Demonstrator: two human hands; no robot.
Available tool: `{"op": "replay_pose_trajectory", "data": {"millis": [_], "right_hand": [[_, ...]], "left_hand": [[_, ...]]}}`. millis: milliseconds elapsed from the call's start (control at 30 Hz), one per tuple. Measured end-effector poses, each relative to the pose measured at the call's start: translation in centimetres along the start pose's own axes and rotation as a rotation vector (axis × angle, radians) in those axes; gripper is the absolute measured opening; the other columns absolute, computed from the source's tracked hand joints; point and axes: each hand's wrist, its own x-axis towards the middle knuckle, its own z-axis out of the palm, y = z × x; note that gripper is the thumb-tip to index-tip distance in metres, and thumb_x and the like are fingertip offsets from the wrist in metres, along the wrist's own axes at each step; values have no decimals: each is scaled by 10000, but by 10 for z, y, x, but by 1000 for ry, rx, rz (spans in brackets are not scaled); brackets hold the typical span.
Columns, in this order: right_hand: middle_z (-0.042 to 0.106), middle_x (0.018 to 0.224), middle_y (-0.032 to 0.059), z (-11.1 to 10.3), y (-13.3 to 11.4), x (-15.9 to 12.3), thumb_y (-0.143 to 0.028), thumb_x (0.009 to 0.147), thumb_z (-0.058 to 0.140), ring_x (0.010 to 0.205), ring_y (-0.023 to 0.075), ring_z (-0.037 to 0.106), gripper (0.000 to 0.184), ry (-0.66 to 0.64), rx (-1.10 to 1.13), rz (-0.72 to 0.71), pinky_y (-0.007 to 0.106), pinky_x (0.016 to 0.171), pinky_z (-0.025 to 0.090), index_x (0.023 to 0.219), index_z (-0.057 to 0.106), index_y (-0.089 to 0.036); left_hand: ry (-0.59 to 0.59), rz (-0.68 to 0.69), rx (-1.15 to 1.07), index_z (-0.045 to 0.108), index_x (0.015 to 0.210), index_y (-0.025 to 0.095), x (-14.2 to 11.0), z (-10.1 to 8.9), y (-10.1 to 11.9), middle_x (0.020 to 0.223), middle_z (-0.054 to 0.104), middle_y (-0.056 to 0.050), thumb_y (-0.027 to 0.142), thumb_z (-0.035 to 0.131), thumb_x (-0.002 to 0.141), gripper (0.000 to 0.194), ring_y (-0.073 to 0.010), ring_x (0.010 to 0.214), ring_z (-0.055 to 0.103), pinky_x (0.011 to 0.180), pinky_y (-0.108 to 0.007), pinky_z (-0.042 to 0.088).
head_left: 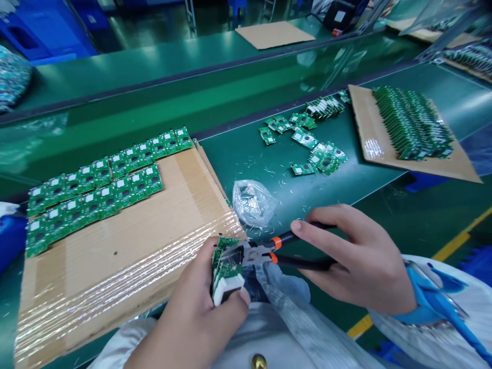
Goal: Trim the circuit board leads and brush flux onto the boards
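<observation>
Near the bottom middle, my left hand point(203, 307) is closed around a small stack of green circuit boards point(226, 274) with white connectors on the near end. My right hand point(353, 256) grips the black handles of a pair of cutting pliers point(253, 253) with orange bands. The plier jaws lie against the boards' face, and what sits between them is too small to make out. Just beyond the boards, a clear plastic bag point(253, 203) holding small metal bits rests on the green bench, with thin wire clippings scattered around it.
On the left, cardboard point(126, 230) carries two rows of circuit boards point(92, 197). Loose boards point(325, 156) lie in the middle of the green bench point(238, 148). To the right, another cardboard sheet point(369, 128) bears dense rows of upright boards point(413, 123). A conveyor point(172, 97) runs behind.
</observation>
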Motion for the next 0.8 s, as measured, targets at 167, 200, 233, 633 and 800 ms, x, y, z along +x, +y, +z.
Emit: {"op": "replay_pose_trajectory", "data": {"millis": [167, 200, 233, 633, 800], "right_hand": [[539, 911, 112, 3, -4, -2, -131, 744, 560, 749, 231, 512, 368, 36, -61, 30, 377, 626, 425, 1109, 543, -181], [544, 906, 116, 4, -4, -3, -130, 748, 546, 745, 232, 512, 356, 40, -81, 35, 374, 622, 422, 1101, 550, -170], [550, 900, 118, 4, -5, -3, -130, 754, 527, 737, 231, 514, 346, 35, -100, 43, 371, 616, 419, 1097, 556, -162], [627, 753, 42, -13, 11, -9, -243, 759, 529, 601, 179, 595, 273, -356, -7, 216, 286, 515, 426, 1008, 628, -190], [609, 890, 37, -19, 18, -17, -259, 763, 572, 704, 164, 609, 378, -405, 174, 345, 268, 569, 470, 1140, 550, -241]], "left_hand": [[-35, -2, -11, 568, 1037, 228, 5, 3, 0, 1004, 642, -13, 252, 599, 726, 314, -203, 961, 555, 838, -272, 425], [-46, 1, -17, 567, 1034, 225, 7, 3, -1, 994, 638, -15, 252, 599, 733, 304, -207, 970, 551, 847, -278, 420], [-65, -4, -23, 564, 1032, 223, 9, 4, -3, 978, 632, -14, 246, 597, 745, 289, -206, 966, 549, 847, -281, 417], [-326, -443, -467, 514, 771, 183, 30, 32, -23, 659, 527, 23, 231, 571, 620, 168, -114, 596, 480, 500, -229, 395], [-366, -407, -502, 536, 801, 178, 30, 29, -30, 687, 532, 16, 239, 612, 629, 197, -114, 610, 484, 515, -229, 400]]}}
